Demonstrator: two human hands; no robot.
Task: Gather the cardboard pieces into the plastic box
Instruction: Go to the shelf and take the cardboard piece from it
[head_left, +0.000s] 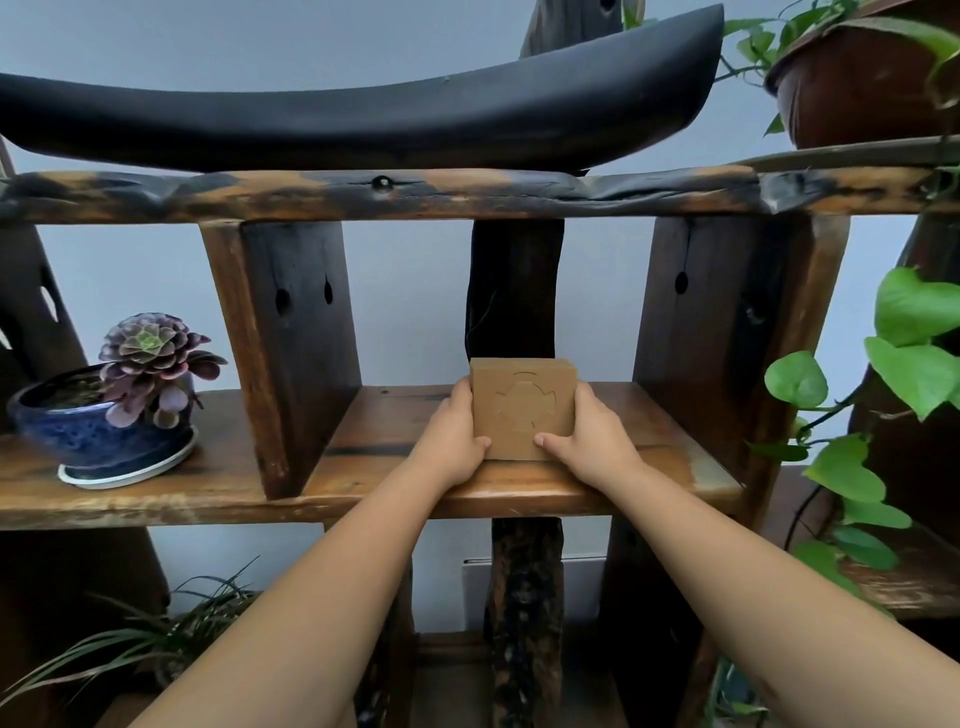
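Note:
A brown cardboard block (523, 410), a thick stack of pieces with a cut-out shape on its front face, stands upright on the middle wooden shelf (395, 483). My left hand (454, 434) grips its left side, thumb on the lower front. My right hand (584, 436) grips its right side the same way. The block's bottom edge sits at the shelf board; whether it is lifted I cannot tell. No plastic box is in view.
A blue pot with a purple succulent (111, 410) stands on the shelf at the left. Dark wooden uprights (291, 353) flank the compartment. A black curved object (363, 119) lies on the top shelf. Green vine leaves (909, 374) hang at the right.

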